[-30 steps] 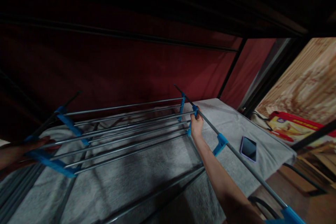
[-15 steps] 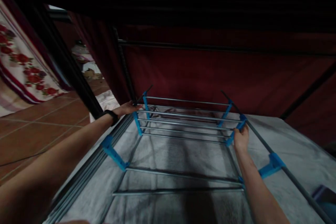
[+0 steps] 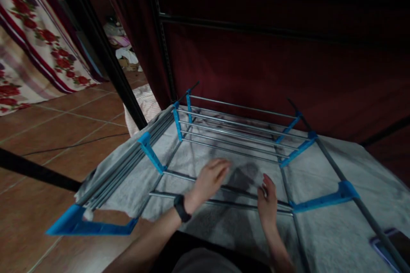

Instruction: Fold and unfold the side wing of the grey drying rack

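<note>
A rack frame of grey metal tubes with blue plastic brackets [image 3: 153,153] lies on a grey bed cover [image 3: 323,239]. Several thin crossbars [image 3: 243,116] span its far end. My left hand [image 3: 211,179], wearing a black wristband, hovers over the near crossbars with fingers extended and slightly blurred. Lower right of it, my right hand [image 3: 267,198] is near the same bars, fingers bent and apart from the thumb. Neither hand appears to hold anything. A row of parallel tubes [image 3: 117,177] runs along the left side, ending at a blue corner bracket [image 3: 92,224].
A dark red curtain [image 3: 256,68] hangs behind the bed, crossed by a black metal rail [image 3: 230,25]. A black post [image 3: 105,51] stands left. A phone-like object [image 3: 390,243] lies at lower right. The tiled floor [image 3: 80,149] carries a thin cable [image 3: 73,145].
Both hands have let go of the rack's far-end sides and drawn back toward me, coming closer together over the near bars. The view has tilted down, showing more of the near left bracket.
</note>
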{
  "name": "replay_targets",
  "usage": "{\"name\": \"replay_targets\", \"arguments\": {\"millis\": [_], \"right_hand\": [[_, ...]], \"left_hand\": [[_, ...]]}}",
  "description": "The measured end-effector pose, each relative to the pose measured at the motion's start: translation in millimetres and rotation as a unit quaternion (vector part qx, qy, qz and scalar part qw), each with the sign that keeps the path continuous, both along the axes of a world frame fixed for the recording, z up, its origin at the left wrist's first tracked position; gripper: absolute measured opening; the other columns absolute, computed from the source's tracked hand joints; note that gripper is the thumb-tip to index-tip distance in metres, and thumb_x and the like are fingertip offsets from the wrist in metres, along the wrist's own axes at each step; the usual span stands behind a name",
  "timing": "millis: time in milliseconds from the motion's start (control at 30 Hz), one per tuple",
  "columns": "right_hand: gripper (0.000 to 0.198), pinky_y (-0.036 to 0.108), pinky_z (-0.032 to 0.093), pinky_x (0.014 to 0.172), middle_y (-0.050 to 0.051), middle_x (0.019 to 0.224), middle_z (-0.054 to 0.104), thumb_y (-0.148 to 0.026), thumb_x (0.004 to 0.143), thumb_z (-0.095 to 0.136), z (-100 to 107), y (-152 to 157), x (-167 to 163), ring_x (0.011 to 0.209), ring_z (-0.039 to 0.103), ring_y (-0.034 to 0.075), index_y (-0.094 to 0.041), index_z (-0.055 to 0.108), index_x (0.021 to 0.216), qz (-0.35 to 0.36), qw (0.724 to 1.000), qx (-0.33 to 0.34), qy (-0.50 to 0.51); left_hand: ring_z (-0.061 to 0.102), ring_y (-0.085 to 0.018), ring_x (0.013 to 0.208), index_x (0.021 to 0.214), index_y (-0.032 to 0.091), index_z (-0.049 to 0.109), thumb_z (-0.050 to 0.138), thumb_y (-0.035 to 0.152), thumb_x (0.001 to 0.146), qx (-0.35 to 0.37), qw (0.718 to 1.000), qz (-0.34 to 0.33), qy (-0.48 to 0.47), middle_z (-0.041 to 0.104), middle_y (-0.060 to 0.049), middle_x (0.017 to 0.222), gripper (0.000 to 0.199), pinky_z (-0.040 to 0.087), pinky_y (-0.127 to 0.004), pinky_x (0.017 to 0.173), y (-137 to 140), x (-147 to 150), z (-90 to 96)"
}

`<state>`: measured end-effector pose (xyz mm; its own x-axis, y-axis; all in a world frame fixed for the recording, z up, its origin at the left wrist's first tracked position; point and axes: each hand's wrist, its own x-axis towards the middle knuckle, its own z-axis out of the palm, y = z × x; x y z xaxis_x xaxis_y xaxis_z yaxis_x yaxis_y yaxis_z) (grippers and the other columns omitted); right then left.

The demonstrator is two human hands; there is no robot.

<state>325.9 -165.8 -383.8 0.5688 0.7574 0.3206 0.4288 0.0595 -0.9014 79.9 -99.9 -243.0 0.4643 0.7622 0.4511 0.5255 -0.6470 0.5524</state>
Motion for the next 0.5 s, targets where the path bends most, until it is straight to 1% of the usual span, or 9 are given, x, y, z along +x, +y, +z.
{"name": "replay_targets", "arguments": {"millis": [33, 67, 100, 133, 200, 267, 333, 433, 500], "right_hand": [[0.049, 0.066, 0.049, 0.110, 0.010, 0.144, 0.064, -0.044, 0.089, 0.055, -9.0, -15.7, -9.0, 0.131, 0.063, 0.036, -0.039, 0.062, 0.138, 0.017, 1.000, -0.014, -0.001], [0.047, 0.068, 0.048, 0.112, 0.009, 0.142, 0.066, -0.042, 0.090, 0.056, -17.3, -29.8, -15.7, 0.133, 0.063, 0.037, -0.040, 0.064, 0.136, 0.039, 0.999, -0.024, -0.004], [0.047, 0.071, 0.046, 0.114, 0.009, 0.141, 0.067, -0.041, 0.089, 0.056, -24.9, -41.9, -20.5, 0.134, 0.062, 0.038, -0.039, 0.066, 0.135, 0.063, 0.997, -0.031, -0.009], [0.048, 0.072, 0.044, 0.115, 0.009, 0.142, 0.067, -0.039, 0.089, 0.056, -31.7, -51.6, -23.5, 0.136, 0.061, 0.039, -0.039, 0.067, 0.136, 0.085, 0.995, -0.040, -0.013], [0.049, 0.071, 0.043, 0.118, 0.006, 0.142, 0.067, -0.036, 0.089, 0.056, -42.5, -64.0, -26.6, 0.137, 0.061, 0.039, -0.044, 0.069, 0.135, 0.106, 0.993, -0.049, -0.021], [0.051, 0.069, 0.046, 0.117, 0.002, 0.139, 0.069, -0.031, 0.088, 0.056, -48.4, -69.1, -29.3, 0.135, 0.063, 0.038, -0.053, 0.070, 0.132, 0.107, 0.993, -0.046, -0.031], [0.055, 0.068, 0.049, 0.115, -0.001, 0.135, 0.071, -0.025, 0.087, 0.056, -49.0, -69.7, -33.4, 0.132, 0.065, 0.037, -0.056, 0.070, 0.130, 0.109, 0.992, -0.033, -0.047], [0.060, 0.067, 0.053, 0.112, 0.003, 0.132, 0.073, -0.014, 0.084, 0.055, -42.5, -65.8, -39.9, 0.128, 0.068, 0.035, -0.045, 0.073, 0.132, 0.116, 0.991, -0.006, -0.069], [0.060, 0.061, 0.056, 0.110, 0.005, 0.131, 0.074, -0.011, 0.083, 0.055, -35.2, -62.1, -41.6, 0.125, 0.069, 0.033, -0.040, 0.074, 0.132, 0.104, 0.991, 0.008, -0.083]], "left_hand": [[0.072, -0.015, 0.110, 0.114, 0.021, 0.074, 0.045, 0.027, 0.108, -0.013, 1.000, -0.009, 0.016, 0.077, -0.005, 0.115, 0.031, 0.058, -0.027, 0.098, -19.4, -0.3, -25.6], [0.072, -0.017, 0.106, 0.114, 0.022, 0.074, 0.050, 0.027, 0.106, -0.029, 0.999, -0.013, 0.040, 0.078, -0.005, 0.114, 0.026, 0.059, -0.030, 0.097, -34.7, -3.2, -48.9], [0.072, -0.018, 0.110, 0.121, 0.024, 0.073, 0.050, 0.026, 0.105, -0.040, 0.996, -0.007, 0.085, 0.076, -0.006, 0.120, 0.027, 0.059, -0.034, 0.100, -46.2, -8.2, -69.1], [0.069, -0.023, 0.118, 0.129, 0.024, 0.069, 0.051, 0.026, 0.104, -0.046, 0.990, 0.001, 0.135, 0.074, -0.008, 0.128, 0.031, 0.056, -0.041, 0.107, -54.2, -14.6, -85.4], [0.065, -0.027, 0.125, 0.137, 0.023, 0.065, 0.053, 0.024, 0.102, -0.059, 0.976, 0.000, 0.209, 0.071, -0.009, 0.133, 0.037, 0.052, -0.048, 0.113, -61.9, -27.6, -106.0], [0.066, -0.029, 0.125, 0.134, 0.022, 0.067, 0.052, 0.018, 0.100, -0.055, 0.967, -0.011, 0.248, 0.072, -0.009, 0.131, 0.038, 0.053, -0.048, 0.112, -61.9, -36.6, -112.8], [0.068, -0.028, 0.121, 0.129, 0.024, 0.070, 0.049, 0.012, 0.098, -0.033, 0.965, -0.022, 0.258, 0.074, -0.008, 0.126, 0.039, 0.056, -0.045, 0.109, -57.4, -39.7, -112.0], [0.073, -0.026, 0.116, 0.121, 0.027, 0.074, 0.042, 0.007, 0.096, 0.011, 0.967, -0.041, 0.253, 0.078, -0.006, 0.121, 0.046, 0.059, -0.040, 0.106, -45.7, -39.7, -111.7], [0.076, -0.027, 0.109, 0.113, 0.028, 0.077, 0.042, 0.007, 0.093, 0.033, 0.970, -0.038, 0.238, 0.080, -0.007, 0.116, 0.045, 0.063, -0.038, 0.099, -36.5, -42.5, -118.1]]}}
